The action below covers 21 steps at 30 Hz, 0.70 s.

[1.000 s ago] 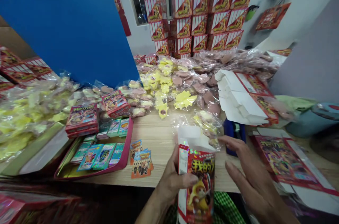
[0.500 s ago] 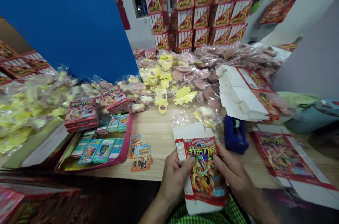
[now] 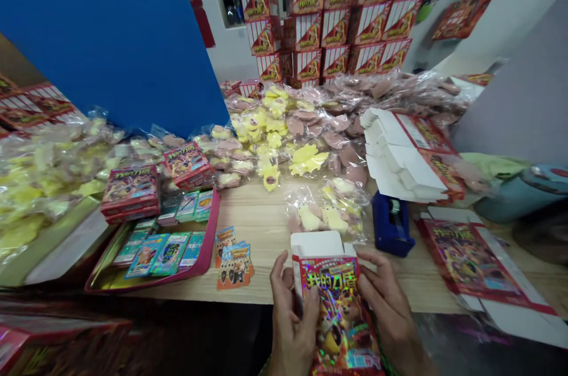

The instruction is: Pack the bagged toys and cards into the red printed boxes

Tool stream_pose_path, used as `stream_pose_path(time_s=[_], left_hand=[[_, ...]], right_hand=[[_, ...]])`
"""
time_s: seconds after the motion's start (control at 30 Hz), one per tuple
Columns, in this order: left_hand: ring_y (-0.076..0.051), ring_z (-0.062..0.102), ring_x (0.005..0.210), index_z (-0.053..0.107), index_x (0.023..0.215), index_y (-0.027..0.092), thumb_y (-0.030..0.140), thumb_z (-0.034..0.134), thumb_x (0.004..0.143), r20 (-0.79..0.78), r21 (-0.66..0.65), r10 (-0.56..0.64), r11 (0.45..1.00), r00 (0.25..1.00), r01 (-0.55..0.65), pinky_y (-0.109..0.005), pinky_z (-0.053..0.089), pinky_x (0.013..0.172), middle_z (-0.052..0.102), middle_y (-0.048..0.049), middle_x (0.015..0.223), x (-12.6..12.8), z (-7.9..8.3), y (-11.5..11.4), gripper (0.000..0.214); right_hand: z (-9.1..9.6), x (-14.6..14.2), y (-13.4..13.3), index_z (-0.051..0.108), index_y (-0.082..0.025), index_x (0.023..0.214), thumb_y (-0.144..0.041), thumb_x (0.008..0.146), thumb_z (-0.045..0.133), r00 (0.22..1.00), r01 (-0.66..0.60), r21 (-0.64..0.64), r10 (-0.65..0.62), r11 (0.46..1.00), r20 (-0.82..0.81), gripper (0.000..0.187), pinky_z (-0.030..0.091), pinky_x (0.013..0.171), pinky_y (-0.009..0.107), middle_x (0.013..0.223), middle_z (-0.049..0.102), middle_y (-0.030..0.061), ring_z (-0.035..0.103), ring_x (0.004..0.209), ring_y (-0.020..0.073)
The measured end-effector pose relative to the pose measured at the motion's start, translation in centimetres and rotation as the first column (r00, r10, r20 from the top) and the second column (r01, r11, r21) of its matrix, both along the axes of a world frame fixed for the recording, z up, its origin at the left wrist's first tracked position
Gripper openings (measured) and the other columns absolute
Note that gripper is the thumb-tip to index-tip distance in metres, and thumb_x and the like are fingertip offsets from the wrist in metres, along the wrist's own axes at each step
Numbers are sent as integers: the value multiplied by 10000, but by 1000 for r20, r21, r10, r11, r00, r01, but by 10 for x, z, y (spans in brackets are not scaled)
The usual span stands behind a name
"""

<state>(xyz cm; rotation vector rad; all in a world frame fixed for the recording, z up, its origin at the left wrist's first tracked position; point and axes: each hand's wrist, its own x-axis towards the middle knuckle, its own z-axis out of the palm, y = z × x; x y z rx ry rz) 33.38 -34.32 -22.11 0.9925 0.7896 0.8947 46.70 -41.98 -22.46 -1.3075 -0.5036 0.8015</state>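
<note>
In the head view, a shiny red printed carton (image 3: 339, 311) is held upright between my two hands near the table's front edge. Its white top flap (image 3: 316, 242) stands up at the far end. My left hand (image 3: 290, 320) grips the carton's left side, thumb on the printed front. On the right side my right hand (image 3: 385, 299) is closed round the edge, fingers partly hidden behind. Just beyond the flap lie clear bags with cream and yellow shapes (image 3: 323, 216). A blue tape dispenser (image 3: 393, 225) stands right of them.
Left of my hands are orange cards (image 3: 234, 263) and a pink-rimmed tin (image 3: 212, 240) with cards and red boxes (image 3: 131, 189). Flattened cartons (image 3: 479, 257) lie at the right. Piled bagged shapes (image 3: 306, 121) and stacked display boxes (image 3: 335, 29) line the back; a blue panel (image 3: 110, 32) rises left.
The carton and both hands have come lower and closer to me, and the carton stands more upright. The bagged shapes behind its flap show more fully.
</note>
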Motion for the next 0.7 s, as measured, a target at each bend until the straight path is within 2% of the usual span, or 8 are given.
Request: stream_pose_path(time_s=[0.17,0.27,0.33,0.43,0.5,0.57,0.63,0.7], left_hand=[[-282,535,1369,508,1448,273,553,708,876,-65,0,59,998,996,-60,-305,463,1081,543,-88,1514,-4,-6,-8,668],[-246,675,1034,649,1192,247,612,650,895,-121,4,67,998,990,-67,-288,531,891,717,-60,1137,-8,-10,-6,470],[-191,632,775,673,954,227,647,607,908,-161,14,40,999,986,-38,-256,512,725,679,-20,839,-12,-9,-1,427],[-152,578,703,686,905,212,595,706,863,-95,-22,-33,999,995,31,-235,474,675,631,-3,772,-17,2,10,386],[-164,622,775,688,1169,253,519,805,798,16,-97,-83,992,996,84,-263,500,759,664,-13,857,-22,12,18,472],[-184,650,851,643,1322,275,475,847,759,60,-145,-124,981,991,131,-295,512,835,688,-30,915,-29,20,26,632],[-189,651,861,731,1202,239,467,832,778,-11,-101,-177,979,984,175,-282,511,828,699,-45,899,-39,22,33,492],[-202,659,897,792,996,211,467,803,811,-108,0,-218,976,970,219,-267,513,816,717,-68,921,-49,19,39,315]], right_hand=[[-5,-2,-3,578,-283,1345,-536,990,588,977,-107,-24,110,994,183,437,575,924,319,1239,708,88,687,1108,244],[4,7,-4,667,-245,1159,-535,1021,516,922,-190,-129,222,973,316,356,568,788,272,984,721,52,689,920,226],[14,13,-3,658,-225,943,-513,1047,460,869,-215,-158,262,964,420,365,517,669,245,809,652,23,631,754,193],[29,18,-1,584,-207,795,-467,1046,481,823,-286,-117,306,951,479,376,494,677,243,805,614,25,596,742,175],[36,21,0,627,-220,984,-446,1039,508,858,-332,-72,333,941,391,262,536,751,266,901,647,35,641,832,192],[42,22,0,565,-241,1290,-423,1036,518,877,-361,-62,362,930,317,316,570,803,302,1005,675,52,676,908,212],[48,22,-2,531,-245,1368,-377,1043,503,832,-383,-106,393,917,391,352,581,803,308,1054,690,69,691,927,219],[55,20,-4,619,-242,1205,-311,1042,484,718,-388,-145,397,910,572,223,574,774,287,1031,698,70,694,920,217]])
